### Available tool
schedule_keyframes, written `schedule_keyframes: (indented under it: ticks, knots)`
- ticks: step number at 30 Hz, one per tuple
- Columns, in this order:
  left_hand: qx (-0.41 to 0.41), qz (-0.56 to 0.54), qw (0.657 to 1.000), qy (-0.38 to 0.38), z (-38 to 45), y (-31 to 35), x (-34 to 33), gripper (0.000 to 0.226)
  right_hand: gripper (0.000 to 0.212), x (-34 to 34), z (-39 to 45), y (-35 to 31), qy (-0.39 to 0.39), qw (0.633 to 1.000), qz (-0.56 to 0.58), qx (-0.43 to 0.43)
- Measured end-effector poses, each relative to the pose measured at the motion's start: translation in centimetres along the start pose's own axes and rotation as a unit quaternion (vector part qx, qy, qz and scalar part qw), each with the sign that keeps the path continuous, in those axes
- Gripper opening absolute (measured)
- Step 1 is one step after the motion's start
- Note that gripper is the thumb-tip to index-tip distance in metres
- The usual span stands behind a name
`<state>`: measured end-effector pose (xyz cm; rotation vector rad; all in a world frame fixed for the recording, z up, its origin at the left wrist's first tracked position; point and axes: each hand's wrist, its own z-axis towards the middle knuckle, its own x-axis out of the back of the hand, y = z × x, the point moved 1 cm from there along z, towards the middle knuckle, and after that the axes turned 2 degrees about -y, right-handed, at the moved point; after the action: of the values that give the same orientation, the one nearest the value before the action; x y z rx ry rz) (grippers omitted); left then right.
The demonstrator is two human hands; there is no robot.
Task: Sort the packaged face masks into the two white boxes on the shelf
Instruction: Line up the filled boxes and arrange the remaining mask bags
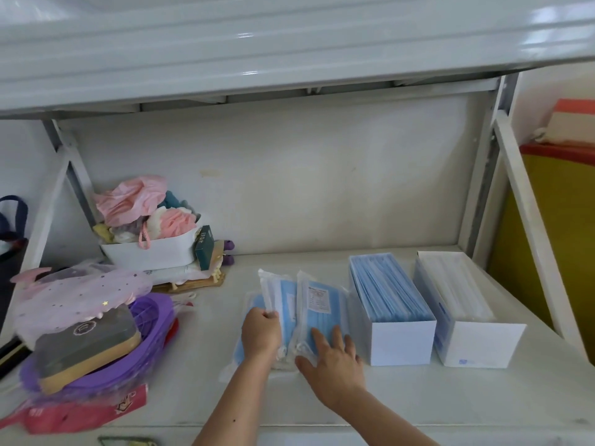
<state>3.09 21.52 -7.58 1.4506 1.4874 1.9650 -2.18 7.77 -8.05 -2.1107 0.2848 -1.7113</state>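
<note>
My left hand pinches the near edge of one packaged mask, fingers curled round its white sealed strip, the pack standing up on edge. My right hand lies flat, fingers straight and spread, pressing down on the loose pile of blue packs just beside it. Both hands sit on the pile, in the middle of the shelf.

The packs run with their long axis away from me, front to back, the same way both white boxes lie. The box of blue masks stands just to the right of the pile, nearly touching it; the box of white masks stands beyond that, further right. So every pack has to travel rightward, and my right hand is the nearer one to either box. I judge the lifted pack is blue and belongs in the nearer box, without turning.

To the left sit a purple basket and a white tub.
</note>
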Motion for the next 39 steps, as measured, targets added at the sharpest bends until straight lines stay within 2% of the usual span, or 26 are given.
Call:
schedule_keyframes:
  ticks: [4, 9, 12, 16, 18, 22, 26, 39]
  knots:
    - [0.006, 0.075, 0.996, -0.036, 0.5, -0.7, 1.2, 0.026, 0.063, -0.4, 0.3, -0.1, -0.009, 1.0, -0.017, -0.001]
    - [-0.026, 0.153, 0.985, -0.075, 1.5, -0.1, 1.8, 0.026, 0.06, -0.2, 0.8, 0.3, -0.018, 1.0, -0.019, 0.003]
    - [-0.045, 0.159, 0.981, -0.098, 1.7, 0.2, 1.5, 0.023, 0.058, 0.0, 1.0, 1.0, -0.016, 1.0, -0.025, -0.002]
    - [-0.031, 0.156, 0.982, -0.099, 1.7, -0.2, 0.8, 0.023, 0.058, -0.1, 1.0, 1.4, -0.014, 1.0, -0.027, -0.002]
    - [-0.021, 0.169, 0.982, -0.086, 1.5, -0.2, 0.8, 0.03, 0.059, -0.1, 1.0, 1.5, -0.014, 1.0, -0.024, -0.001]
    - [0.029, 0.29, 0.956, -0.04, 0.9, -0.6, 1.4, 0.056, 0.059, -0.1, 1.2, 1.4, -0.016, 0.999, -0.028, -0.002]
    - [0.052, 0.259, 0.96, -0.09, 0.3, -1.4, 0.6, 0.05, 0.058, -0.3, 1.4, 1.3, -0.016, 1.0, -0.023, -0.005]
    - [0.073, 0.226, 0.966, -0.098, -0.2, -1.3, 1.0, 0.048, 0.056, 0.0, 1.6, 1.7, -0.041, 0.999, -0.033, 0.012]
